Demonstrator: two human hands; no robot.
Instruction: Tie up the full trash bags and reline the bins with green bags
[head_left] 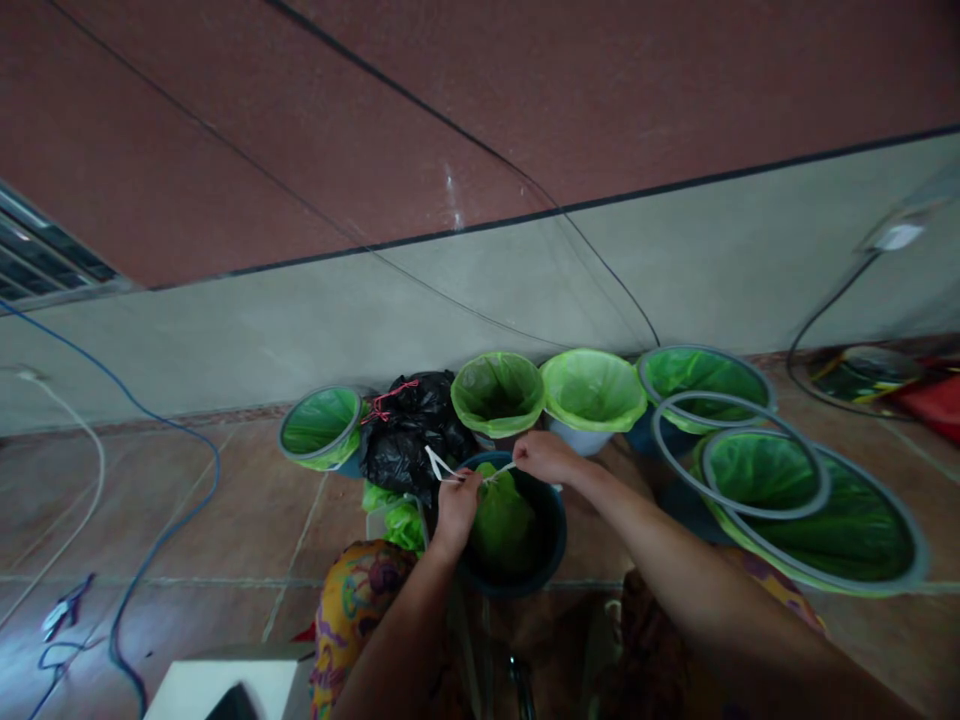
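A green plastic bag (501, 520), gathered at its top, sits inside a dark blue bucket (556, 545) between my knees. White string (489, 479) runs round the gathered neck. My left hand (457, 508) pinches the string on the left side of the neck, with a white loop sticking up beside the fingers. On the right, my right hand (546, 458) is closed on the other end of the string, which is stretched between the two hands just above the bag.
Green-lined bins (497, 395), (594, 390) stand by the wall, with several more at right and one at left (322, 425). A loose grey ring (664, 445) overlaps the right bins. Black bags (405, 440) lie left of the bucket. A blue hose (176, 525) crosses the tiled floor.
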